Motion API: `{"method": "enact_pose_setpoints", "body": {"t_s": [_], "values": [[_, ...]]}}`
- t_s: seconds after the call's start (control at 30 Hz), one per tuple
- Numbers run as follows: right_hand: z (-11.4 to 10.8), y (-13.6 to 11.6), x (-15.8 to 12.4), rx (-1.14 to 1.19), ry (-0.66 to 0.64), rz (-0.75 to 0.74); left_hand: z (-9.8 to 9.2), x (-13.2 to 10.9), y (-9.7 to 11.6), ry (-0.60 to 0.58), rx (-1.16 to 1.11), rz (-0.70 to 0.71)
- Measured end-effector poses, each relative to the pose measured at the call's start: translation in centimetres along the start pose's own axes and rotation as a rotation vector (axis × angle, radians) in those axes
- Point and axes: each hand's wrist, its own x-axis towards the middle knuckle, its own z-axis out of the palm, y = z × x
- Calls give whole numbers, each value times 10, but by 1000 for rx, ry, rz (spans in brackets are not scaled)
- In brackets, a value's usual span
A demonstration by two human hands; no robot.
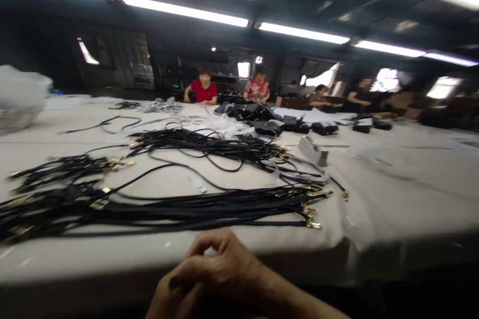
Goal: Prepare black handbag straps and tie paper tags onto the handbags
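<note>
Both my hands are together at the near edge of the table, low in the view. My right hand [224, 266] lies on top, fingers curled in and pinched near the thumb. My left hand [170, 301] sits under it, mostly cut off by the frame, fingers curled round something small and dark that I cannot make out. Just beyond them a long bundle of black straps [179, 212] with gold clasps [312, 212] lies across the white cloth-covered table [392, 199]. My hands are not touching the straps.
More black strap bundles lie at the left [71, 167] and further back [209, 144]. A tape dispenser [313, 151] stands right of centre. Black bags [262, 117] and clear plastic bags [18, 94] are further off. Several people sit at the far edge.
</note>
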Motion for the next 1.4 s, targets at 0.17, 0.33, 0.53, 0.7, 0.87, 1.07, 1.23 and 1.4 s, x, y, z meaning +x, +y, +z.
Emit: {"method": "enact_pose_setpoints", "body": {"t_s": [0.17,0.33,0.53,0.7,0.87,1.07,1.23,1.4], "values": [[-49,-14,-12,-535,201,-123,-11,-17,-6,47,-6,159],[-77,14,-7,-692,196,-60,-13,-17,-12,93,-72,165],[-60,13,-3,-676,164,-39,-9,-19,-15,69,-128,197],[-56,14,3,-653,149,-12,-10,-19,-15,91,-106,198],[-52,27,5,-476,93,77,-8,-18,-16,80,-108,197],[-47,26,7,-512,138,63,-6,-15,-17,95,-103,203],[-45,32,9,-481,143,25,-2,-14,-19,128,-50,220],[-37,46,9,-203,114,133,-3,-12,-20,119,-38,239]]}}
